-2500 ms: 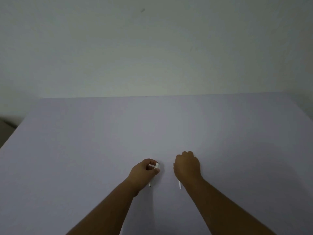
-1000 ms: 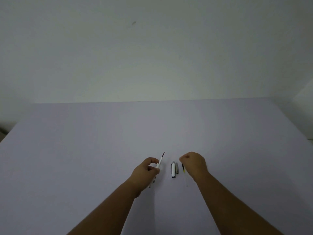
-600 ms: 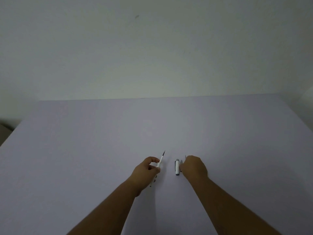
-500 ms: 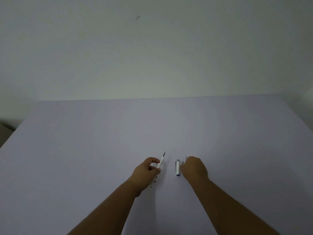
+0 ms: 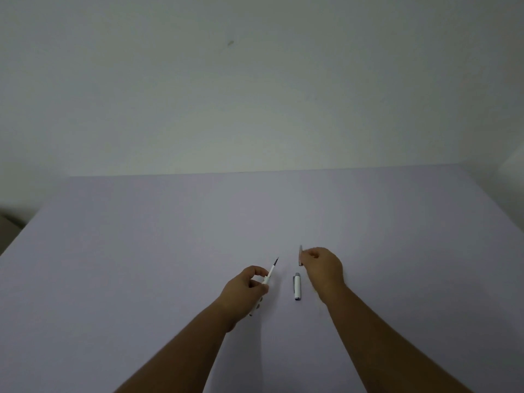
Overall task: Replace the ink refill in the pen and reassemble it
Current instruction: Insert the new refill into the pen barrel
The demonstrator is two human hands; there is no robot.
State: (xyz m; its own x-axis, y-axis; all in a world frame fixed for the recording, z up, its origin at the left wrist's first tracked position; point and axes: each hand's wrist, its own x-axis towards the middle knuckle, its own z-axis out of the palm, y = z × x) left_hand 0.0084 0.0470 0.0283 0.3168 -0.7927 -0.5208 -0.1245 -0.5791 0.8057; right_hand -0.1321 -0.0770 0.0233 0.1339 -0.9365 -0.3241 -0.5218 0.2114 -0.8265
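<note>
Two hands work over a pale table [image 5: 141,265]. The left hand [image 5: 246,290] is closed around the white pen barrel [image 5: 268,277], and the dark refill tip [image 5: 276,261] sticks out, pointing up and away to the right. The right hand [image 5: 323,268] pinches a small grey part [image 5: 300,255], likely the front cone, held upright. It sits just right of the tip, so it must slide over along the pen's long line. The white cap [image 5: 297,286] lies flat between the hands. No writing can be read.
</note>
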